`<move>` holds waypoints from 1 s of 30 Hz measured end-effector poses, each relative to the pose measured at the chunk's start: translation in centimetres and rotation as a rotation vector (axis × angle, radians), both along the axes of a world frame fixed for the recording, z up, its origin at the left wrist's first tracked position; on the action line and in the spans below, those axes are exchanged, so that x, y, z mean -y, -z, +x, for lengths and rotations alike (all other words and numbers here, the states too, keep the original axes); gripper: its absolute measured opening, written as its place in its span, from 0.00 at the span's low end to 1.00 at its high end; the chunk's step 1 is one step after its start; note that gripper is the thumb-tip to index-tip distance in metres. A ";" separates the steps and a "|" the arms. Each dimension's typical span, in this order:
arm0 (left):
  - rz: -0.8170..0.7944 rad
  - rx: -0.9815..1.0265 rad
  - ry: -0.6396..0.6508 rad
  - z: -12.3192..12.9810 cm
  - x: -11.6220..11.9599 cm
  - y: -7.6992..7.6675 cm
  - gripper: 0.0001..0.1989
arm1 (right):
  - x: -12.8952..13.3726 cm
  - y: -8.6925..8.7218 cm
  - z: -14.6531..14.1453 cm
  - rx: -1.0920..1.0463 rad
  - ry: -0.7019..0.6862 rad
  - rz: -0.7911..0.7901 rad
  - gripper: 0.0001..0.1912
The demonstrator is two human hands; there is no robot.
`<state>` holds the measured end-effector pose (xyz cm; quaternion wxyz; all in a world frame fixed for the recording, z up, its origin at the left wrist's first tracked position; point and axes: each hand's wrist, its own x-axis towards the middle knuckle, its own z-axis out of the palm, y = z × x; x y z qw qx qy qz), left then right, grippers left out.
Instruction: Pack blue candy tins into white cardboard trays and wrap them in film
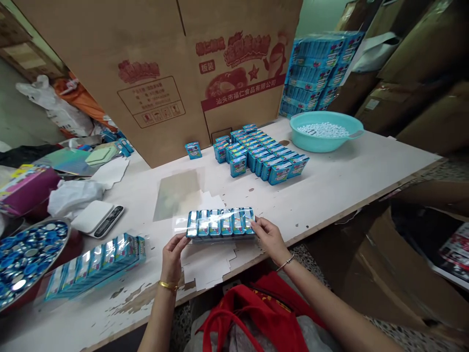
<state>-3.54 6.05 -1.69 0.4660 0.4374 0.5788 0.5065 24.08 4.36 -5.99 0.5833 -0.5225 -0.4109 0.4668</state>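
Note:
Between my two hands is a row of several small blue candy boxes (220,223) in clear plastic film, just above the table's front edge. My left hand (171,260) pinches the left end of this pack, thumb and fingers together. At the other end, my right hand (270,238) is closed on the right corner. A loose flap of clear film sticks out past the left end. Beneath the pack lie white paper pieces (208,268), and behind it a flat clear film sheet (178,193).
Loose blue boxes (262,154) stand grouped behind the hands. A turquoise basin (322,142) holds white pellets. Leftward are a wrapped box row (98,264), a digital scale (95,217) and a bowl of blue tins (32,249). A large carton (176,98) rises behind.

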 end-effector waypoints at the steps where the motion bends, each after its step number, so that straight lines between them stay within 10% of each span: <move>1: -0.005 0.015 0.001 0.2 0.1 0.0 0.18 | -0.1 -0.1 0.2 -0.008 0.004 -0.001 0.26; 15: 0.029 -0.029 0.160 3.7 -0.4 -0.1 0.16 | 0.1 -1.8 5.2 -0.323 0.037 -0.112 0.28; 30: -0.082 -0.125 0.459 12.1 -2.6 0.1 0.20 | 2.6 1.0 13.1 -0.388 0.305 -0.152 0.27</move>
